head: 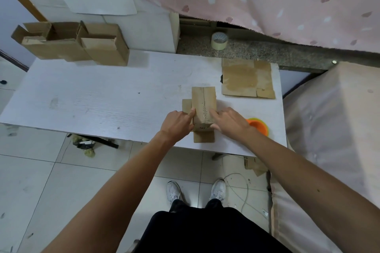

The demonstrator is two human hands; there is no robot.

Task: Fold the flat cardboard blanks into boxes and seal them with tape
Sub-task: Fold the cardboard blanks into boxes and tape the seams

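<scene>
A small brown cardboard box (203, 104) stands near the front edge of the white table (92, 96). Its top flaps are closed and a strip of clear tape runs along the seam. One flap sticks out on its left and another lies flat in front. My left hand (178, 123) presses the box's left side with straight fingers. My right hand (227, 120) rests its fingers on the top right of the box. A flat cardboard blank (247, 80) lies at the table's back right. A roll of tape (219, 40) sits on the stone ledge behind.
Two folded boxes (72, 42) with open flaps stand at the table's back left. An orange tape dispenser (258, 125) lies just right of my right hand. A pink spotted cloth (267, 0) hangs behind, a mattress (329, 129) borders the right. Scraps and a cable lie on the tiled floor.
</scene>
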